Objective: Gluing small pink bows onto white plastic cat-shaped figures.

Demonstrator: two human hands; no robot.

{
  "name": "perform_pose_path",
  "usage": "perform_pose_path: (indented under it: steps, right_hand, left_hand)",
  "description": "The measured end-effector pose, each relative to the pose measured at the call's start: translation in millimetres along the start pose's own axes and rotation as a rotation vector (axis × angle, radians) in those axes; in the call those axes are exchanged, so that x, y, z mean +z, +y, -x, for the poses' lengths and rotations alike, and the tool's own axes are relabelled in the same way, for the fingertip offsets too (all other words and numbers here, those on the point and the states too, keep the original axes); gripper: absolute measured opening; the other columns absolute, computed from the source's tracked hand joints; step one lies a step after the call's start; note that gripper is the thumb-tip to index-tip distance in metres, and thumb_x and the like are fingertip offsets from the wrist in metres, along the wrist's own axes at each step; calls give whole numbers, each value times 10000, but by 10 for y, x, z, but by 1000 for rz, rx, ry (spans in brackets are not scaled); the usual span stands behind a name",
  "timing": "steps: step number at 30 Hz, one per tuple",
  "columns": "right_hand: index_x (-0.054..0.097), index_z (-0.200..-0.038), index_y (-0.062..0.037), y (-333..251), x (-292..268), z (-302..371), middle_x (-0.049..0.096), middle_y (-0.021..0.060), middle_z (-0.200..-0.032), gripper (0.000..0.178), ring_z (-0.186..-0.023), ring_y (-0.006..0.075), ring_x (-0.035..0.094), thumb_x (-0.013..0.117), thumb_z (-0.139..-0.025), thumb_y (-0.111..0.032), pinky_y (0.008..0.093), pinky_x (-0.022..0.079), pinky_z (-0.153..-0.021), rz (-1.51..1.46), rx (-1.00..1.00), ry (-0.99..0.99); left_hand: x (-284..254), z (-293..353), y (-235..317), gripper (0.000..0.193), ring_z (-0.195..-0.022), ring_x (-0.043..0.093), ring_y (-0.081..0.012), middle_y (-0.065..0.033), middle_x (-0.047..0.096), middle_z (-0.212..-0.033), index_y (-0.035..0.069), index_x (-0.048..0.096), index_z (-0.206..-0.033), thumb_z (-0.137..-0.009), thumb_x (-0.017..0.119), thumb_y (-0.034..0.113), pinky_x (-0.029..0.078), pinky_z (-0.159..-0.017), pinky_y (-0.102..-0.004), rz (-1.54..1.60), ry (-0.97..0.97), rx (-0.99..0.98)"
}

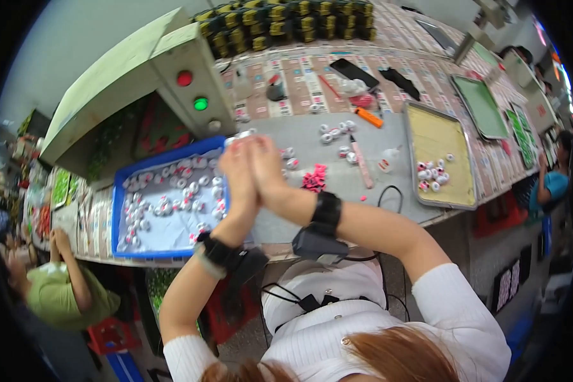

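Observation:
Side by side, my left hand and my right hand press close together at the blue tray's right rim. Their fingers point away from me and are mostly hidden and blurred, so what they hold cannot be made out. Small white balls with dark and pink marks show just beyond the fingertips. More such balls lie scattered in the blue tray, which has a white lining. To the right of my hands are loose balls and a pile of small pink pieces.
A beige machine with red and green buttons stands behind the blue tray. A pink-handled tool, a clear bottle and an orange cutter lie rightward. Beyond is a yellow-lined metal tray with balls. Co-workers sit at both sides.

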State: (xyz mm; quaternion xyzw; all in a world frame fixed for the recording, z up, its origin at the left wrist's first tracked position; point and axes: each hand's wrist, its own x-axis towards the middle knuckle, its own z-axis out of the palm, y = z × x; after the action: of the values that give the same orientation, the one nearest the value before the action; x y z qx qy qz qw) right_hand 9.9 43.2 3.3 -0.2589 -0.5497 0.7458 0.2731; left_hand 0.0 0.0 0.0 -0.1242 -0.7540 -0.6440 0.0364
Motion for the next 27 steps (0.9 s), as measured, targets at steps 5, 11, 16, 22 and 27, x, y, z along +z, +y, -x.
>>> perform_pose_path:
  steps: [5,11,16,22,27]
  right_hand:
    - [471,-939,-56,109,-94,-294,555,80,-853,161,-760,176,535,427,-843,-178,299,457,-661,-72,315,-35]
    - [533,-1024,-49,326,42,-434,433,170,-1130,295,-993,339,444,448,-793,-212,408,363,-847,206,141,-36]
    - [485,-1092,-26,-99,92,-244,380,147,-1181,385,-1056,323,403,495,-753,-207,369,337,-882,452,214,-81]
    - [355,-1215,-4,16,-114,-529,472,188,-1090,558,-982,229,478,519,-692,-112,313,394,-811,411,233,-440]
    - [339,-1219,2,-474,-394,-465,490,181,-1111,543,-1007,278,492,495,-705,-81,338,398,-822,696,151,-734]
  left_hand:
    - [214,-198,-146,282,-813,509,-175,-114,539,-956,11,571,-944,-796,498,240,424,-681,-299,158,21,-334]
    - [11,-429,-459,268,-832,528,-168,-83,546,-936,24,523,-1017,-810,480,189,436,-679,-285,75,-34,-361]
    - [-223,-445,-155,466,-1017,467,-204,-109,451,-1154,77,263,-1279,-849,425,156,412,-794,-341,325,-207,-553]
    - [-406,-128,512,449,-1016,435,-158,-78,406,-1205,123,320,-1275,-838,421,101,383,-806,-342,220,-262,-427]
    - [-559,344,667,300,-845,487,-75,1,538,-930,28,453,-1128,-833,444,82,379,-711,-191,11,-163,-192]
